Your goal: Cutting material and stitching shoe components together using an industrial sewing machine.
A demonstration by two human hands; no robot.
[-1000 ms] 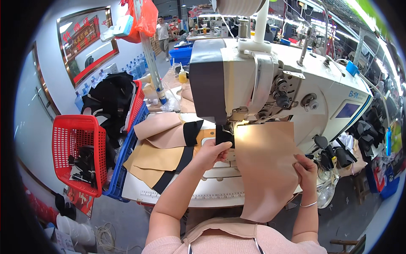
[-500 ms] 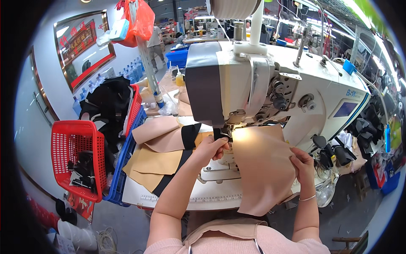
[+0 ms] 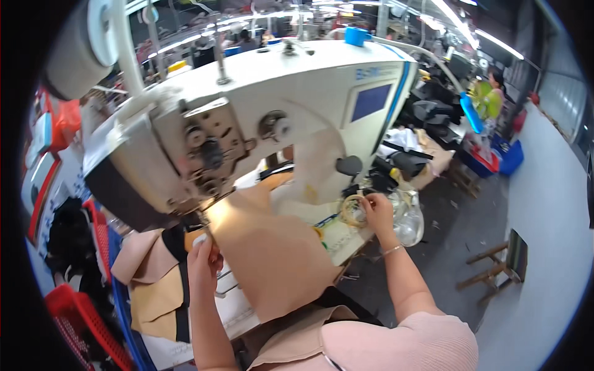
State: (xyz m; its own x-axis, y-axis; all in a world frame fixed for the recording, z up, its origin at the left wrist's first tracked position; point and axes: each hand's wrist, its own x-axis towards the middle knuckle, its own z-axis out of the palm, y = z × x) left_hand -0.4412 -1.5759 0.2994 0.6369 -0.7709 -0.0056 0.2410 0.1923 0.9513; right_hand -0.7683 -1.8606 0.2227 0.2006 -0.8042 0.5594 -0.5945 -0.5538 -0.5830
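Note:
A beige fabric or leather panel (image 3: 272,253) lies under the head of the white sewing machine (image 3: 303,93), its upper left corner lit by the machine lamp. Close to the needle area, my left hand (image 3: 205,263) is closed beside the panel's left edge. Something small and whitish shows at its fingertips, too blurred to name. Over on the right end of the table, my right hand (image 3: 378,215) pinches the edge of a pale yellow ring-shaped roll (image 3: 354,211). Pink, tan and black cut pieces (image 3: 158,290) lie left of my left hand.
Red baskets (image 3: 77,315) and a blue crate (image 3: 127,321) holding dark material stand at the left. Beyond my right hand are a clear plastic bag (image 3: 409,222) and piled dark pieces (image 3: 433,114). A wooden stool (image 3: 504,263) stands on the floor at right.
The view has swung to the right. My right hand has let go of the beige panel's right edge and moved to the yellow ring. My left hand stays near the needle.

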